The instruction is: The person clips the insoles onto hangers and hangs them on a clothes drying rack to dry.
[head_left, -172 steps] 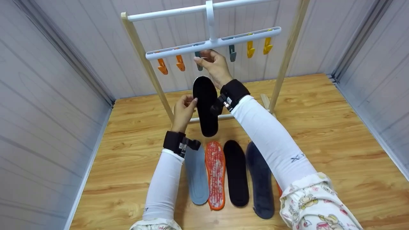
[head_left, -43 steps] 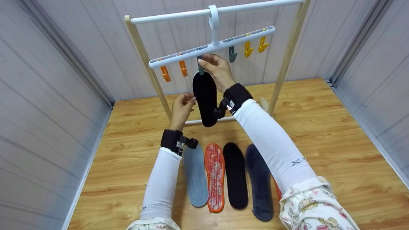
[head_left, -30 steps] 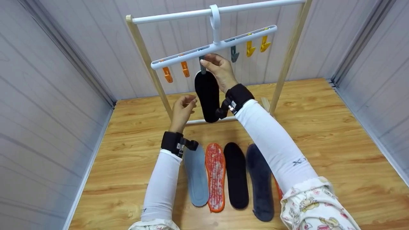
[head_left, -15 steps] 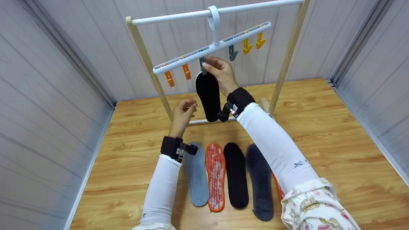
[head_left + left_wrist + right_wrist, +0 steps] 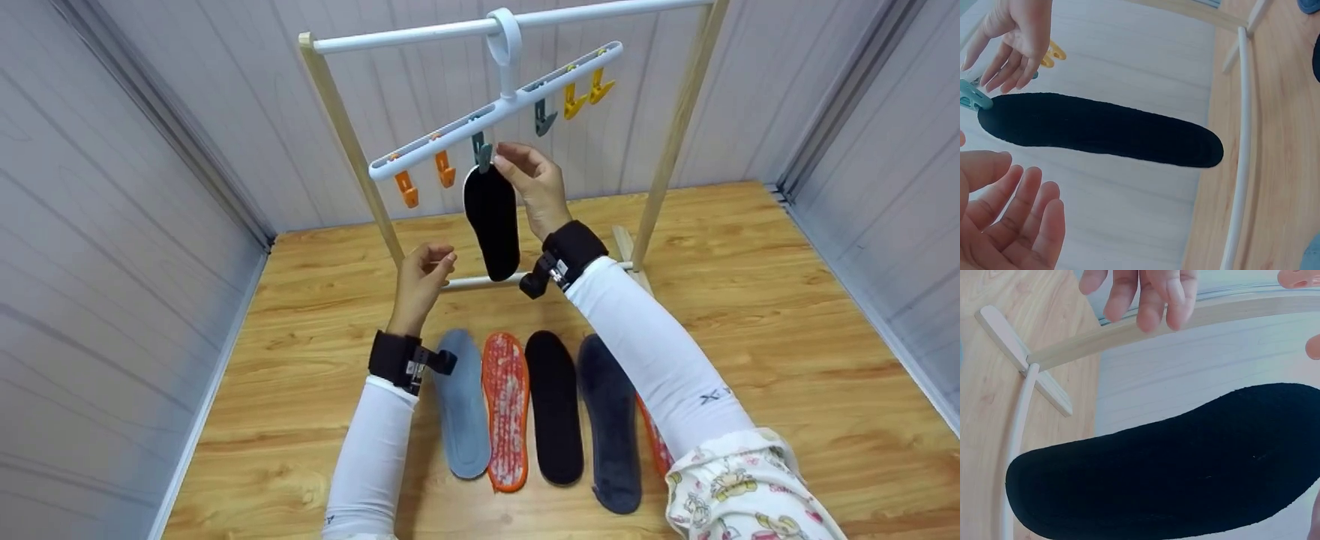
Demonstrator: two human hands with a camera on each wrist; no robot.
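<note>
head view: orange insole [image 5: 654,442] behind right sleeve [image 5: 660,367]

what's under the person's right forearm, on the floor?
Under the right forearm lie a dark grey insole and an orange insole. The sleeve covers most of the orange one; only its edge shows.

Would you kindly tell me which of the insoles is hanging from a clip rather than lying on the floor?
The black insole beside the right hand, held by the teal clip; the others lie flat on the wooden floor.
</note>
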